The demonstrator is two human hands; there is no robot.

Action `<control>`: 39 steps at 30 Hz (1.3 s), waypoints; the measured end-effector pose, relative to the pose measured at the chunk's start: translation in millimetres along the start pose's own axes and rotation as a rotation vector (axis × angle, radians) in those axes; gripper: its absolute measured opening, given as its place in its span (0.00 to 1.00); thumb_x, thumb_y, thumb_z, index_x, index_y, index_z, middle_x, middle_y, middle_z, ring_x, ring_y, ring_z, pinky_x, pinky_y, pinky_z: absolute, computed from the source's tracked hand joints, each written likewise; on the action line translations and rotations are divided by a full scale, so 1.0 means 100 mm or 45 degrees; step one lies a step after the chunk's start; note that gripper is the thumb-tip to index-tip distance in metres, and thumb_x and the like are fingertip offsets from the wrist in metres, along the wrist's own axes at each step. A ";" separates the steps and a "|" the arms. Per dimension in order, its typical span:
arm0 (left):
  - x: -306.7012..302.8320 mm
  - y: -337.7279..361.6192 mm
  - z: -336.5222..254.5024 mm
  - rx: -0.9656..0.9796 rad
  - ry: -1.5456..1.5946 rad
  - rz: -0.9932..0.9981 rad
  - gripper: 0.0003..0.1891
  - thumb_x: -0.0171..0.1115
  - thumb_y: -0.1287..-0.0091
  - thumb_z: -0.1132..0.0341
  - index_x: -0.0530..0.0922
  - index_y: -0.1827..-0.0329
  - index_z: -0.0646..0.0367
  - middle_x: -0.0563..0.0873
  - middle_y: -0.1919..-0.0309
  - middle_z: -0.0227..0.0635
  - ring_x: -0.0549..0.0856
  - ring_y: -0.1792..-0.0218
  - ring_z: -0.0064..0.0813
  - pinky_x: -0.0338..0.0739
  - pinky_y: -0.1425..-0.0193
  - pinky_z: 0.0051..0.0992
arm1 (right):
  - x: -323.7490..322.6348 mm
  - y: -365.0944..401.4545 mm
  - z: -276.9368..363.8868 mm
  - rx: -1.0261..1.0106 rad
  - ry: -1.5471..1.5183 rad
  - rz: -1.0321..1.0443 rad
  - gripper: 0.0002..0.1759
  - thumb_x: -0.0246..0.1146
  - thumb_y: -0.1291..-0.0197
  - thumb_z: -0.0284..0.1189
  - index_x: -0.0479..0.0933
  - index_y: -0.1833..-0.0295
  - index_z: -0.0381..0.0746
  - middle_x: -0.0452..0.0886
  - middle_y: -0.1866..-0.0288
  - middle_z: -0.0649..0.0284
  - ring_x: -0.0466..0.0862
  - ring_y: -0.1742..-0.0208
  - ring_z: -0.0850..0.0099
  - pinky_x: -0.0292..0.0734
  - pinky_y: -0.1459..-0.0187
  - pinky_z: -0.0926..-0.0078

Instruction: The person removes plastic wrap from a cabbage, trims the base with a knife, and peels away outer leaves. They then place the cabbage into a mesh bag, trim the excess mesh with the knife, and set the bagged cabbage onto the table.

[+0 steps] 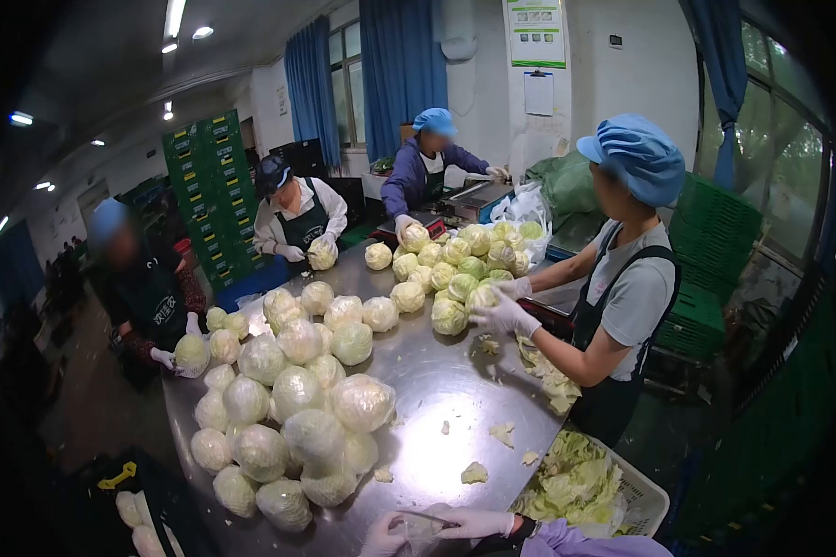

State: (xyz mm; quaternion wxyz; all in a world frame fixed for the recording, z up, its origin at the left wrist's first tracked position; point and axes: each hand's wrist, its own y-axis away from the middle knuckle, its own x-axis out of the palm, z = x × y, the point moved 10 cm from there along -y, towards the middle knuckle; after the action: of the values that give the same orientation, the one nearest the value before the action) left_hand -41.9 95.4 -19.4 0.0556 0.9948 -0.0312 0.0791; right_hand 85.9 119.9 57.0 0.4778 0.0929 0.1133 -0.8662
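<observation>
At the worktop's (418, 464) near edge, you pinch clear plastic (422, 533) in your left hand (382, 537) and a thin dark tool (429, 517) in your right hand (476, 523), best angled away from both.

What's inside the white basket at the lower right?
Loose green leaves, heaped up. They cover the bottom of the basket, so whatever lies beneath them can't be seen.

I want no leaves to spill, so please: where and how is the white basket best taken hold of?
Best, I think, by the bare rim of the basket on the side away from the table, reaching from above and outside. That rim stands exposed, while leaves heap up inside along the table side.
</observation>
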 end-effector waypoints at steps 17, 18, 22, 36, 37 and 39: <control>0.03 0.23 0.26 -0.405 -1.048 0.429 0.26 0.64 0.35 0.63 0.71 0.37 0.68 0.80 0.45 0.50 0.80 0.46 0.41 0.75 0.41 0.34 | 0.28 0.57 0.22 0.205 0.037 0.472 0.13 0.57 0.33 0.33 0.64 0.62 0.35 0.68 0.71 0.57 0.66 0.69 0.73 0.67 0.63 0.72; -0.17 0.26 0.23 -0.326 -0.879 0.212 0.15 0.59 0.34 0.68 0.76 0.48 0.67 0.84 0.54 0.44 0.82 0.52 0.34 0.76 0.45 0.30 | 0.18 0.64 0.28 0.197 0.086 0.407 0.12 0.58 0.34 0.32 0.65 0.62 0.35 0.68 0.71 0.58 0.67 0.69 0.73 0.67 0.63 0.72; -0.49 0.32 0.23 -0.060 -0.508 -0.365 0.10 0.51 0.36 0.73 0.81 0.66 0.66 0.84 0.76 0.36 0.82 0.71 0.23 0.78 0.61 0.27 | 0.04 0.76 0.11 0.385 0.238 0.397 0.09 0.58 0.36 0.31 0.69 0.59 0.37 0.72 0.70 0.58 0.74 0.69 0.67 0.71 0.64 0.69; 0.08 0.17 0.57 -0.540 1.092 -0.224 0.09 0.49 0.26 0.64 0.75 0.58 0.59 0.78 0.69 0.30 0.77 0.68 0.23 0.75 0.59 0.25 | -0.37 0.91 -1.43 0.781 -0.652 -0.575 0.13 0.55 0.30 0.31 0.75 0.44 0.40 0.79 0.69 0.72 0.75 0.75 0.87 0.67 0.77 0.90; 0.14 0.16 0.39 -0.546 1.089 -0.216 0.09 0.49 0.26 0.64 0.75 0.58 0.59 0.78 0.69 0.30 0.77 0.68 0.23 0.75 0.59 0.25 | -0.41 0.84 -1.37 0.705 -0.966 -0.661 0.14 0.55 0.30 0.30 0.74 0.43 0.38 0.80 0.66 0.71 0.76 0.76 0.86 0.67 0.77 0.90; 0.09 0.24 0.28 -0.687 1.224 -0.566 0.09 0.48 0.24 0.62 0.73 0.55 0.57 0.77 0.67 0.29 0.77 0.67 0.22 0.75 0.60 0.25 | -0.52 0.86 -1.27 0.696 -1.054 -0.905 0.15 0.57 0.32 0.29 0.74 0.43 0.37 0.81 0.61 0.67 0.76 0.76 0.84 0.68 0.77 0.89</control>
State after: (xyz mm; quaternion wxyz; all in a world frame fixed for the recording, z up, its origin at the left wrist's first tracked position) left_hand -30.1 67.5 -43.2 0.3295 0.7809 0.1876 0.4964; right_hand 193.1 152.9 -59.7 0.1228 -0.1758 -0.2841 -0.9345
